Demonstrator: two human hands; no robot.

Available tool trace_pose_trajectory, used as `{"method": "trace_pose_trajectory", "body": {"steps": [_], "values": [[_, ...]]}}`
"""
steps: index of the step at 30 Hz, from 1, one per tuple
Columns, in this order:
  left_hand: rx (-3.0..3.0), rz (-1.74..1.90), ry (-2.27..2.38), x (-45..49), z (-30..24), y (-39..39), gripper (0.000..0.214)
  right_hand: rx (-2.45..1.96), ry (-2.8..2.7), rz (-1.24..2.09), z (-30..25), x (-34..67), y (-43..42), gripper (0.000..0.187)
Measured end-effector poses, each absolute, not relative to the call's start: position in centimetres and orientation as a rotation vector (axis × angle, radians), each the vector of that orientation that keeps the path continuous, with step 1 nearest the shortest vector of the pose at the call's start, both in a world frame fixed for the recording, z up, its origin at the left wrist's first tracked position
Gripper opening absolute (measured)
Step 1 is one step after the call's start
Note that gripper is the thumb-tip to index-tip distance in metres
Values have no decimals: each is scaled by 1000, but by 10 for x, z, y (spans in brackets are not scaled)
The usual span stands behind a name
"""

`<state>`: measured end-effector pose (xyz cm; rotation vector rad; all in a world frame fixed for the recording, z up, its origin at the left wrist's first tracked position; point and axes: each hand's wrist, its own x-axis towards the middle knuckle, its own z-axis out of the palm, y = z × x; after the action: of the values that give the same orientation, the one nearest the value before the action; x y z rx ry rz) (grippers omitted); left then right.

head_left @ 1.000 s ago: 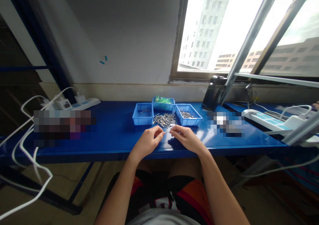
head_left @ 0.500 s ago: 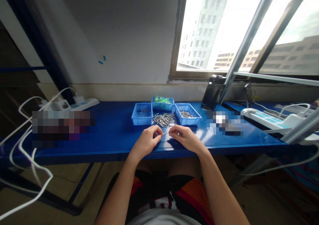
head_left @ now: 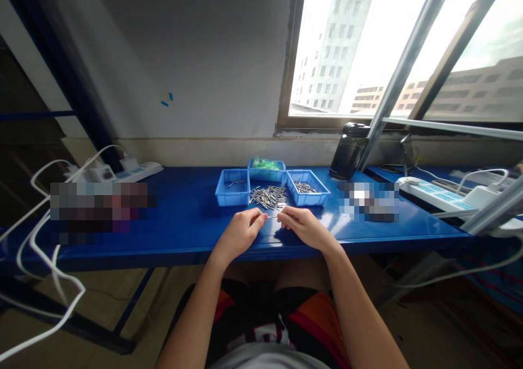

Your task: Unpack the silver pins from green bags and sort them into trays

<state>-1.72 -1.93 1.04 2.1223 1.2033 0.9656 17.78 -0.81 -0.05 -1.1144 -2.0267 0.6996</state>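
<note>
Between my two hands a thin metal pin (head_left: pixel 272 217) is held level above the front of the blue table. My left hand (head_left: pixel 242 228) pinches its left end, and my right hand (head_left: pixel 301 224) pinches the right end; the fingertips partly hide it. Just beyond the hands lies a loose pile of similar metal pins (head_left: pixel 268 196). A blue bin (head_left: pixel 232 197) with a few pins stands left of the pile. Another blue bin (head_left: pixel 312 199) on the right holds many pins. Behind the pile, a third blue bin (head_left: pixel 267 176) contains green and clear pieces I cannot make out.
A black bottle (head_left: pixel 347 153) stands by the window at the right rear. Power strips (head_left: pixel 141 171) with white cables (head_left: pixel 53 271) lie at the left, and another power strip (head_left: pixel 433 193) sits far right. Blurred-out items rest on both sides of the blue table (head_left: pixel 183 222).
Both hands stay in nearly the same place with the pin between them. The fingers have curled slightly closer around its ends. Bins and pile are unchanged.
</note>
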Motion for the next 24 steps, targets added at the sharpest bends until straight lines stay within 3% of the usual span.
{"method": "trace_pose_trajectory", "body": {"steps": [17,24], "values": [[2074,975,1207,-16,8,-17,40,-1103,-2059,721,-1,177,-8,33],[2053,1000,1118,-17,11,-21,35,-1100,-2115,675,-2,178,-6,24]]}}
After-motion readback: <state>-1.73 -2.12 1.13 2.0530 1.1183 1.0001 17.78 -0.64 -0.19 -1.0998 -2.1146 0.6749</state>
